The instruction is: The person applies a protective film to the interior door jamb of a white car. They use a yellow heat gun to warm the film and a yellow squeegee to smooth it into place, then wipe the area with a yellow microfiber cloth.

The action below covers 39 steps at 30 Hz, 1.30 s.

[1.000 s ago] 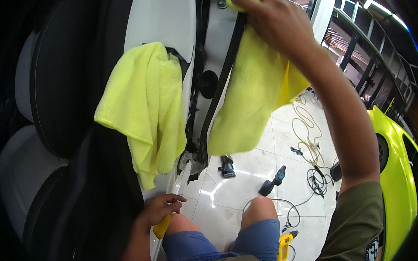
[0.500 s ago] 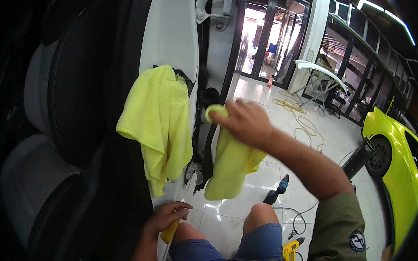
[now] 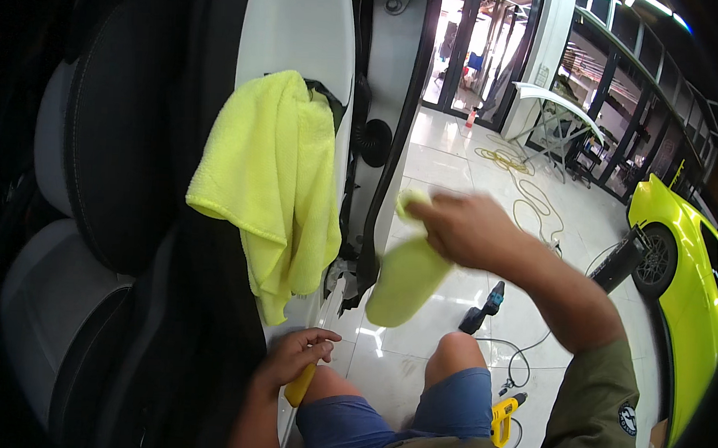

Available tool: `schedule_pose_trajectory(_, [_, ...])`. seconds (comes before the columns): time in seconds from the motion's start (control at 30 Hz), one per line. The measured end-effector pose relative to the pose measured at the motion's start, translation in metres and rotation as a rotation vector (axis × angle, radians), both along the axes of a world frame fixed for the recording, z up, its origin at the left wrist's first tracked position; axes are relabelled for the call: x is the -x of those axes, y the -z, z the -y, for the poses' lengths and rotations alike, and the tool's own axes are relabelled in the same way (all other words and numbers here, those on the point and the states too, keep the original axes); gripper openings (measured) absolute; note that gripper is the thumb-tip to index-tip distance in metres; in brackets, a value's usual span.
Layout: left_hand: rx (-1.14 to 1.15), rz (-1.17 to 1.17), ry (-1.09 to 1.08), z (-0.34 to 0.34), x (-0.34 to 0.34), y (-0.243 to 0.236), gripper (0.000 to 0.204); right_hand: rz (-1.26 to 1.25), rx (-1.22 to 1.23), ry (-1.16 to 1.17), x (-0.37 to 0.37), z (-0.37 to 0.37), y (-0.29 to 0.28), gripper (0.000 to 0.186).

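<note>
My right hand (image 3: 472,229) is closed on the top of a yellow-green microfibre towel (image 3: 404,286), which hangs over the floor to the right of the door frame, blurred by motion. A second yellow-green towel (image 3: 273,172) drapes over a dark fitting on the white car pillar (image 3: 299,29). Below that towel, close to the sill, my left hand (image 3: 301,356) curls with a smooth yellow object (image 3: 300,385) under its palm. Most of that object is covered, so its kind does not show.
Black and grey car seats (image 3: 121,158) fill the left side. On the tiled floor lie a dark cordless tool (image 3: 484,305), a yellow heat gun (image 3: 507,419) and a coiled yellow hose (image 3: 510,158). At right stands a lime-green car (image 3: 697,271); a white panel (image 3: 560,109) rests on a stand.
My right hand has moved right, away from the door frame, swinging its towel along. The whole view has shifted slightly. My left hand stays near the sill with the yellow object.
</note>
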<state>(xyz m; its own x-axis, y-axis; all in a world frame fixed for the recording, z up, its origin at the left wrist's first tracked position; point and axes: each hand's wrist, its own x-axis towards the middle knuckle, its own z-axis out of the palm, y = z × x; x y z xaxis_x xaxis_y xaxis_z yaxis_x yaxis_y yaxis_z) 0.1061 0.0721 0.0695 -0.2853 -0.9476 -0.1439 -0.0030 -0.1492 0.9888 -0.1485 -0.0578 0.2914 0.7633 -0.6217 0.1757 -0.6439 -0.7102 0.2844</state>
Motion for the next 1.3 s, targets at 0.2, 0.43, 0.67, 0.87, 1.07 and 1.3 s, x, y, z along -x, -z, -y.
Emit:
schedule_pose_trajectory(0.2, [-0.007,-0.06,0.017,0.005,-0.002,0.008,0.034,-0.394,-1.105,0.293,0.123,-0.081,0.117,0.051])
schedule_pose_trajectory(0.43, [-0.045,-0.101,0.04,0.005,-0.001,0.008,0.03,-0.29,-1.184,0.38,0.144,-0.103,0.14,0.029])
schedule_pose_trajectory(0.67, [-0.007,-0.123,-0.01,0.003,-0.001,0.008,0.033,1.217,-0.295,-0.167,0.008,0.025,-0.012,0.029])
schedule_pose_trajectory(0.87, [-0.015,-0.043,-0.041,0.003,0.0,0.008,0.035,1.366,-0.036,-0.308,-0.053,0.081,-0.058,0.035])
schedule_pose_trajectory(1.07, [-0.011,-0.047,-0.022,0.002,0.0,0.01,0.037,1.357,0.083,-0.363,-0.053,0.081,-0.074,0.031])
schedule_pose_trajectory(1.3, [0.005,-0.027,-0.023,0.003,0.004,0.009,0.037,1.349,0.21,-0.358,-0.055,0.082,-0.1,0.027])
